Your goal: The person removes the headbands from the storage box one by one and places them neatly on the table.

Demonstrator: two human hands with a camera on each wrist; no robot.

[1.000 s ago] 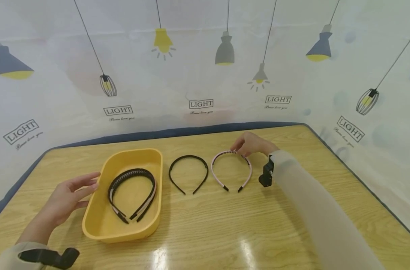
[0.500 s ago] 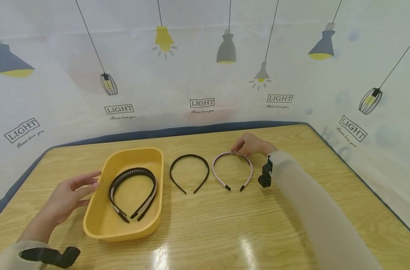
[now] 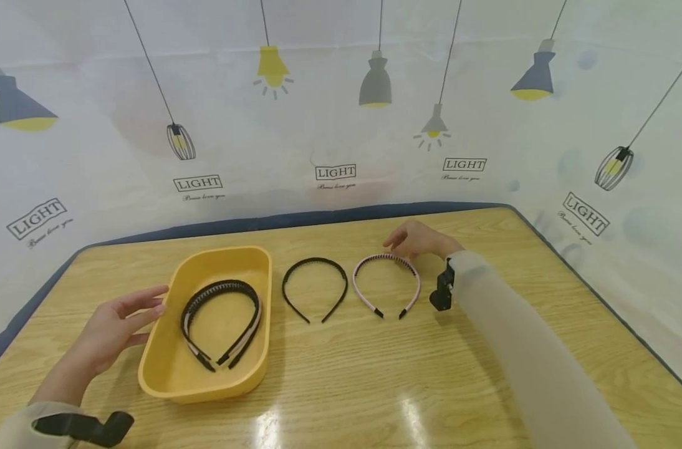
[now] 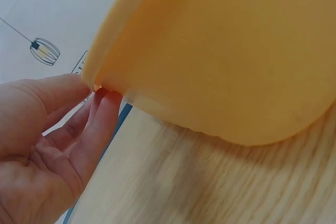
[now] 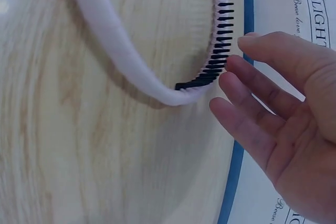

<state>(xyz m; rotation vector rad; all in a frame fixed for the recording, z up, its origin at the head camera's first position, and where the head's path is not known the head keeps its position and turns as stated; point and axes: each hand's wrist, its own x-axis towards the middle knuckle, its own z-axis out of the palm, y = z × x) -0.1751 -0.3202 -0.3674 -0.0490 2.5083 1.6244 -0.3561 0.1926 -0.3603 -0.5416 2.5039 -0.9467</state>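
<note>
My left hand (image 3: 113, 327) holds the left side of a yellow tray (image 3: 194, 381); in the left wrist view, the thumb meets its rim (image 4: 113, 30) and curled fingers sit beneath. Several headbands (image 3: 220, 287), black and pinkish, lie nested inside the tray. To the tray's right, a thin black headband (image 3: 315, 259) lies on the table with its ends towards me. Beside it rests a pale pink headband (image 5: 113, 40) with black comb teeth. My right hand (image 3: 421, 240) is just behind its curved top, fingers loosely bent, fingertips close to the teeth in the right wrist view.
Everything stands on a wood-grain table (image 3: 341, 386) with a dark blue edge. A pale backdrop (image 3: 296, 118) printed with lamps rises behind and at both sides. Black camera mounts (image 3: 443, 290) sit on both wrists.
My right fingers, earlier on the top of the pink headband, have come off it and back slightly. The left hand, tray and black headband look the same.
</note>
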